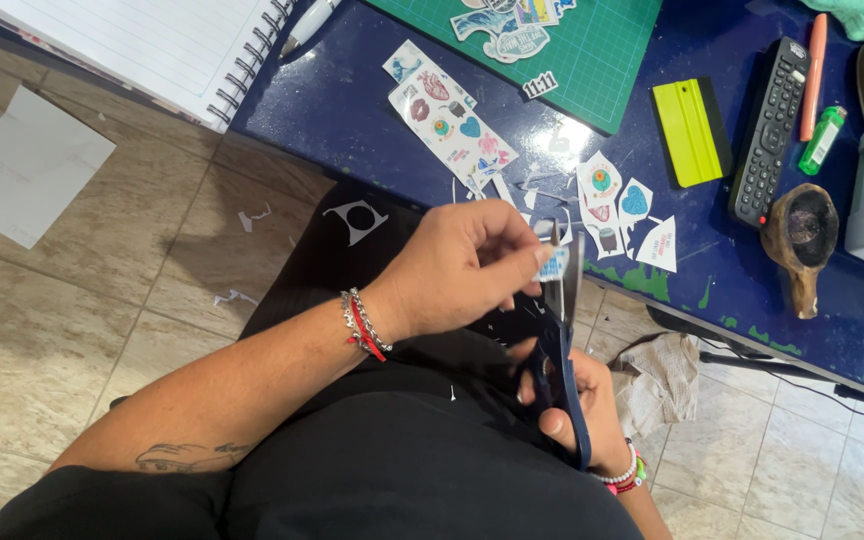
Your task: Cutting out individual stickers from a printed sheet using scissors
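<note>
Partly hidden by fingers, the small blue-and-white paper sticker (553, 264) is pinched in the left hand (462, 268), just off the dark blue worktop (352, 110) edge at 12 o'clock. The right hand (577, 410) grips dark blue-handled scissors (560, 340), long axis pointing toward 12, blades meeting the sticker.

floor (72, 320): beige tile | table (352, 110): glossy dark blue
</note>
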